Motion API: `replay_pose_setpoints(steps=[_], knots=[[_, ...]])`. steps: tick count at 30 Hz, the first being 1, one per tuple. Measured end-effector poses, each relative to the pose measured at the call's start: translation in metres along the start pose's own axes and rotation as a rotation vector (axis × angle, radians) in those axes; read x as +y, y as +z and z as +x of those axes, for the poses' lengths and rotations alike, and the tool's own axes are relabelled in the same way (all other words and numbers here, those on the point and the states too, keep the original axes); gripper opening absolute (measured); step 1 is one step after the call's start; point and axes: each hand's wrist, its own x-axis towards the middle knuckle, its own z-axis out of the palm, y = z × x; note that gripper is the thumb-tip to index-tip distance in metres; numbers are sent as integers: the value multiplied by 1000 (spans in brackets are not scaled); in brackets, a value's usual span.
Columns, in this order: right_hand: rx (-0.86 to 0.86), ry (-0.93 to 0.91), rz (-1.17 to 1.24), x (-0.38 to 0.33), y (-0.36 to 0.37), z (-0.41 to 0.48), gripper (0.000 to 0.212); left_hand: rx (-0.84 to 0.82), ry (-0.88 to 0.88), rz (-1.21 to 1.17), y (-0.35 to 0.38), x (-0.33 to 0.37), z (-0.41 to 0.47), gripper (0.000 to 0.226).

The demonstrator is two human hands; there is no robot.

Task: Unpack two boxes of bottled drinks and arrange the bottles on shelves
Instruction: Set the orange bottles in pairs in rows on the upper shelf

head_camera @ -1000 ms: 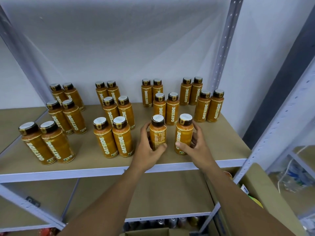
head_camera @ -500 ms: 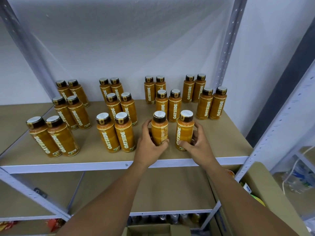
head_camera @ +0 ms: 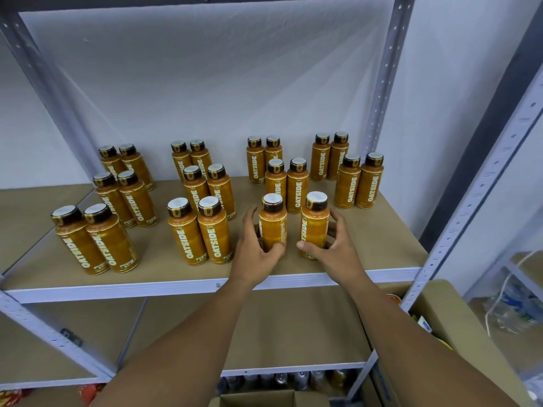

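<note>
Several orange bottles with dark caps stand in pairs on a brown shelf board (head_camera: 390, 248). At the front, my left hand (head_camera: 254, 248) grips one upright bottle (head_camera: 272, 223), its back label turned to me. Just right of it, my right hand (head_camera: 335, 245) grips a second upright bottle (head_camera: 313, 223), thumb on its front and fingers behind it. Both bottles stand on the board with a small gap between them. A front pair of bottles (head_camera: 199, 230) stands directly left of my left hand.
Grey metal uprights (head_camera: 382, 83) frame the shelf, with a white front rail (head_camera: 117, 290). A lower shelf board (head_camera: 293, 327) lies below. An open cardboard box (head_camera: 458, 327) sits at lower right and another box (head_camera: 258, 398) at the bottom edge.
The camera has tilted up a little, so the shelf sits lower in view. Both hands stay on the same two front bottles, which have shifted slightly on the board.
</note>
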Motion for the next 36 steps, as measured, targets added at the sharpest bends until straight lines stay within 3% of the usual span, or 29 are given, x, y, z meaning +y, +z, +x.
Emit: replay_pose_setpoints(steps=[36], knots=[[2, -10, -28, 12, 0, 7, 93, -2, 44, 42, 5, -7, -1, 100]])
